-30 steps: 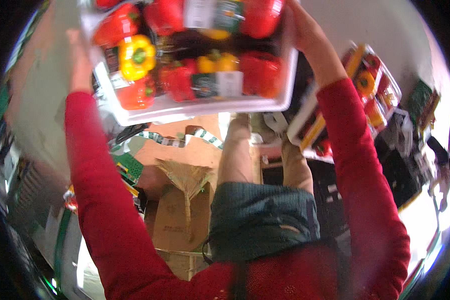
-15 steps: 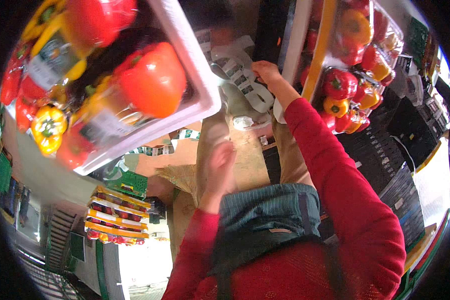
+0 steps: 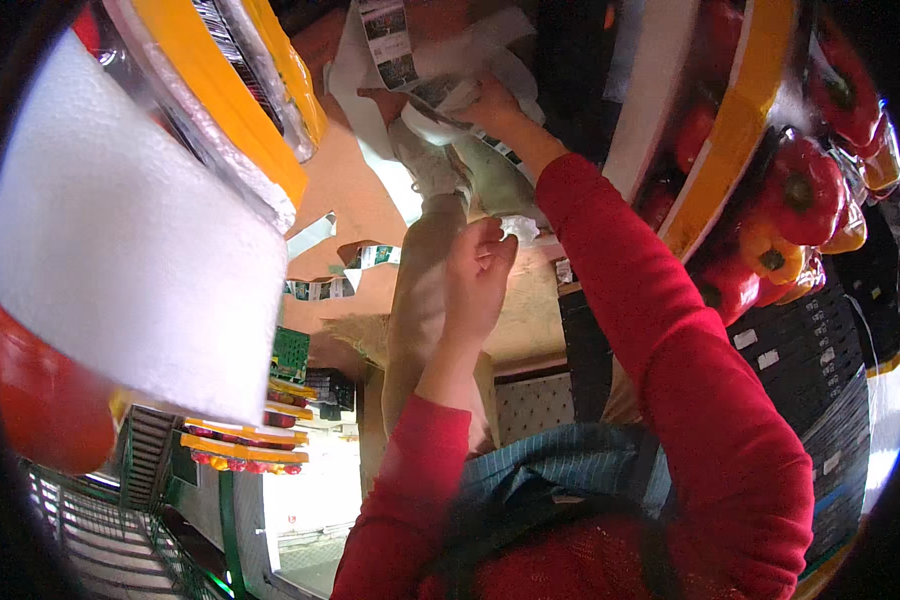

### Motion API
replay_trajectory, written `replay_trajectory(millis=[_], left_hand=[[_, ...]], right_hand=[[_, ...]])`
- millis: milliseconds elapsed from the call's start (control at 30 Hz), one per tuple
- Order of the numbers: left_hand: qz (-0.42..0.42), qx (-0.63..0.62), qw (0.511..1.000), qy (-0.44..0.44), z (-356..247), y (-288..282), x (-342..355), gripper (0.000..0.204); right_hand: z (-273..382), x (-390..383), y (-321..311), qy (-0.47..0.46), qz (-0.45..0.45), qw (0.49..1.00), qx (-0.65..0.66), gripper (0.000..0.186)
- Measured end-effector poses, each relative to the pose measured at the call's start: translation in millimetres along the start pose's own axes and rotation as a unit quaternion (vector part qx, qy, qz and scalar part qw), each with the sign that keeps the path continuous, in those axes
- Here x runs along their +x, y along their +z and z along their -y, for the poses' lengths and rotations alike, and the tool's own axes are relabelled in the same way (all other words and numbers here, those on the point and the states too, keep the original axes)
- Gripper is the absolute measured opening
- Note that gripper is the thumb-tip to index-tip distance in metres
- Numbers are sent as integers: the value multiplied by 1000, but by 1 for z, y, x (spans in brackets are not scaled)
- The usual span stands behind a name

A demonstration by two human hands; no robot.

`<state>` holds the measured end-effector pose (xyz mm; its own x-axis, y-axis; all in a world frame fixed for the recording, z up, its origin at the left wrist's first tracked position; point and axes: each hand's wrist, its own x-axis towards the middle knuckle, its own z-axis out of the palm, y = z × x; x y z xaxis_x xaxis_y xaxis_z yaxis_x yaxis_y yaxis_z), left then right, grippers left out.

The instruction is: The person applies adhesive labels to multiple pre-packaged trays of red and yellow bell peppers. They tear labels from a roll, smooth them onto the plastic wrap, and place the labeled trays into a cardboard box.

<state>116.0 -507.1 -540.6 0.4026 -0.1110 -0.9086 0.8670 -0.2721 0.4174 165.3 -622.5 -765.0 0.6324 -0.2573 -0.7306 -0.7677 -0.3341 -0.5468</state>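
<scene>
your right hand (image 3: pixel 495 110) is right at the label strip (image 3: pixel 387 45) up ahead of you, can't tell if its fingers are pinching it. left hand (image 3: pixel 482 260) hangs nearer you, fingers curled, can't tell if the tips meet. wrapped peppers (image 3: pixel 805 190) sit off right

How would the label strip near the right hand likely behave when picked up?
The label strip would probably be floppy, since it bends loosely beside the right hand. It looks paper-thin, so it is likely light for its size and perhaps easily creased.
</scene>
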Motion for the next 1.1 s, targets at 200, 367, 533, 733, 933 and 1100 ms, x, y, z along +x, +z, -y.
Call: replay_trajectory(millis=[200, 367, 533, 733, 933, 1100], left_hand=[[-141, 13, 989, -45, 0, -15, 10, 37], [-176, -113, 976, -66, 4, -27, 7, 60], [-52, -203, 978, -2, -2, -52, -19, 64], [-49, -289, 956, -30, -30, -99, -80, 42], [-96, -307, 943, -88, -50, -91, -147, 21], [-1, -276, 947, -163, -50, -50, -204, 25]], right_hand=[[18, -122, -15, 76, 67, 993, 63, 29], [47, -207, -38, 62, 29, 984, 167, 22], [76, -255, -53, 36, 58, 971, 230, 20], [88, -293, -77, 5, 142, 988, 68, 25], [81, -349, -112, -29, 190, 981, 39, 18], [66, -399, -143, 36, 236, 971, 12, 16]])
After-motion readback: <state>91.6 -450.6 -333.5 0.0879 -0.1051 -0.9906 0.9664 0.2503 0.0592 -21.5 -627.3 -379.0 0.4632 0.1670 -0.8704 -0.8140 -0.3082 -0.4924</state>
